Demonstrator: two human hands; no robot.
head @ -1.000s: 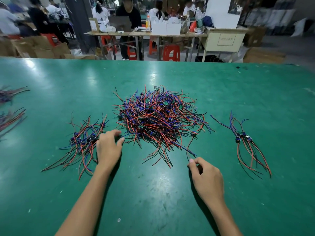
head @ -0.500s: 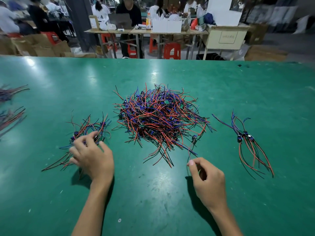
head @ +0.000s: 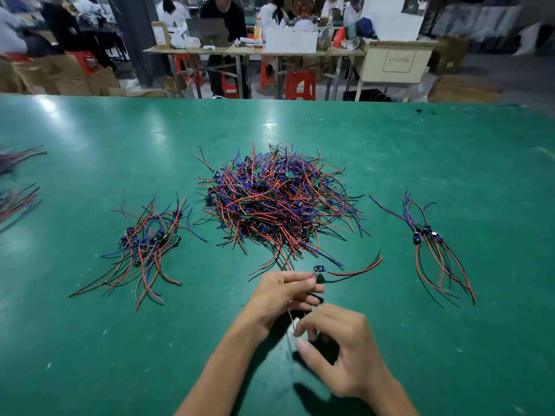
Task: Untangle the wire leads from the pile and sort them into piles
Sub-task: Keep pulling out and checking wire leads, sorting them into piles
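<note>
On the green table (head: 420,145), right at its middle, sits the big tangled pile (head: 276,202) of red, blue and black wire leads, with small green boards poking out here and there. Well apart to its left lies a smaller sorted pile (head: 144,247), its leads fanned toward the near edge. Well apart to the right is a still thinner bunch (head: 432,244), a few leads with their little modules close together and red and black tails trailing toward the person.

Just in front of the big pile, both hands work on a single lead (head: 351,270). The left hand (head: 282,298) is raised a little off the table, fingers curled, fingertips pinching the lead near its small blue module, which shows just past the fingers. From there a red-and-black pair of wires runs out to the right, ending clear of the big pile. The right hand (head: 345,355) sits nearer the person, just below the left, thumb and forefinger brought together on a thin wire that rises toward the left hand; the remaining fingers curl loosely. That part is blurred, so I cannot tell exactly how the wire sits between the fingertips.

At the far left edge of the table two more bundles of leads (head: 18,181) lie partly out of view. Beyond the table stand long work tables (head: 240,51) with boxes and a bottle, red plastic stools (head: 300,85) beneath, and several seated people.
</note>
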